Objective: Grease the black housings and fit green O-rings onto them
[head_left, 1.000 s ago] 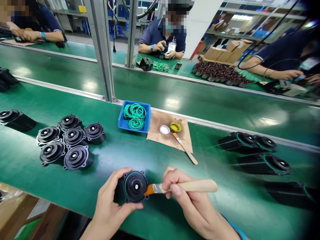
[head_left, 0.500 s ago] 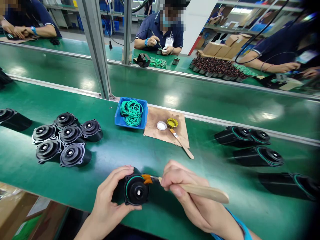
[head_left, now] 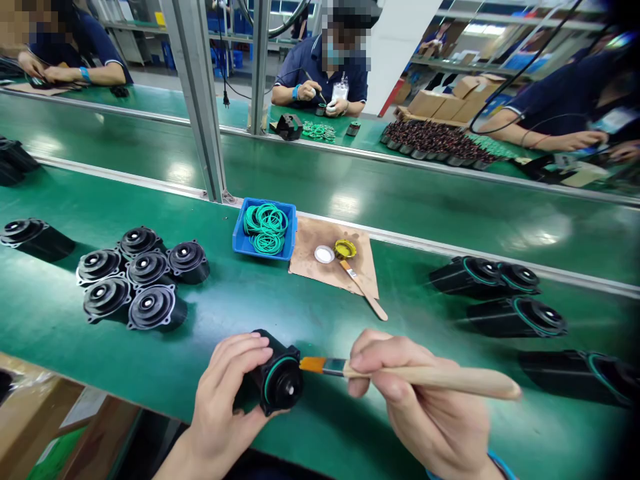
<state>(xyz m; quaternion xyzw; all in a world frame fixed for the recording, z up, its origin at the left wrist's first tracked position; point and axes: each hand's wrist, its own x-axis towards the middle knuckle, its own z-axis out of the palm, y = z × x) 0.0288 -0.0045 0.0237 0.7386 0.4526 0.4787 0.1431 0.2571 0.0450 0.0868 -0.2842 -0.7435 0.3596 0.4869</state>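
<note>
My left hand [head_left: 227, 380] is wrapped round a black cylindrical housing [head_left: 270, 347], tilted so its stepped end faces me. A green O-ring [head_left: 270, 378] sits round that end. In my right hand [head_left: 420, 393] is a paintbrush [head_left: 435, 380] with a pale wooden handle. Its orange bristles touch, or nearly touch, the right edge of the housing by the ring. Beyond my hands, a second paintbrush [head_left: 365, 293] lies partly on a stained cardboard sheet [head_left: 310, 257], near a white round lid [head_left: 324, 254] and a yellow-rimmed pot [head_left: 345, 249].
A blue bin [head_left: 240, 248] of green O-rings [head_left: 267, 227] stands beside the cardboard. Several black housings [head_left: 150, 267] cluster at left; others with green rings [head_left: 535, 315] lie at right. A metal post [head_left: 193, 100] rises from the bench's far edge. Co-workers sit opposite.
The brush has shifted right and straightened, its bristles drawing off the housing's top face to its edge. My left hand has turned the housing slightly, showing more of its side.
</note>
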